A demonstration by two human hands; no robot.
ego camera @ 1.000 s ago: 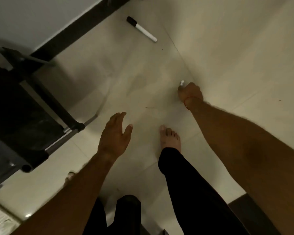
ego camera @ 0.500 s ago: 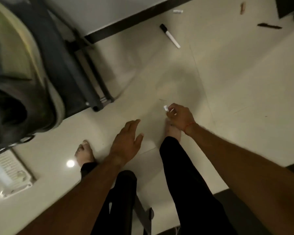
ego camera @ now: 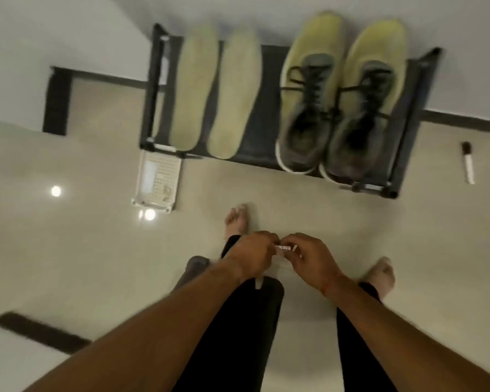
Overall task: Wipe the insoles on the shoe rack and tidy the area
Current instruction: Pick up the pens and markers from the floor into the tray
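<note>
Two pale yellow insoles [ego camera: 215, 91] lie side by side on the left half of the black shoe rack [ego camera: 266, 137]. A pair of yellow-and-grey laced shoes [ego camera: 340, 103] stands on its right half. Below the rack, above my legs, my left hand [ego camera: 252, 254] and my right hand [ego camera: 311, 257] meet. Together they pinch a small white scrap [ego camera: 283, 248] between their fingertips. What the scrap is cannot be made out.
A white perforated tray [ego camera: 157, 179] lies on the tiled floor at the rack's front left corner. A black-capped white marker [ego camera: 468, 162] lies on the floor to the right of the rack. My bare feet [ego camera: 236, 220] stand in front of the rack. A dark skirting runs along the wall.
The view has swung from the floor at the rack's side to facing the rack. My right hand carried the white scrap in from the floor, and my left hand, open before, now pinches it too.
</note>
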